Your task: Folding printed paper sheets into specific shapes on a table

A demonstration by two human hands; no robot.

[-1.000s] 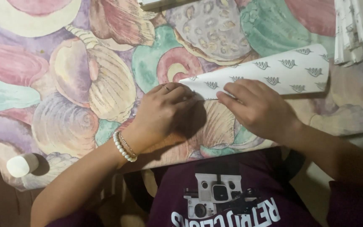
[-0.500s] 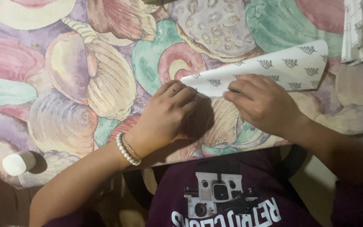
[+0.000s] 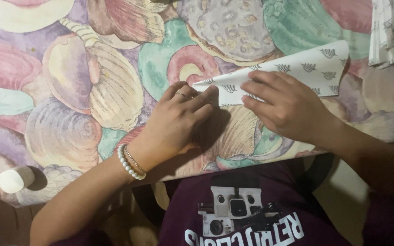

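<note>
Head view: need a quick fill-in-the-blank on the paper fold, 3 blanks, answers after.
1. Both hands press on a folded sheet of white paper printed with small ____ motifs.
2. The left hand wears a ring and, at the wrist, a bracelet of white ____.
3. The small white cylinder sits near the tablecloth's lower ____ corner.

Missing words: leaf; beads; left

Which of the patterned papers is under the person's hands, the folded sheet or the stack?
The folded sheet: both the left hand and right hand press on it. The stack lies untouched at the top right corner.
</note>
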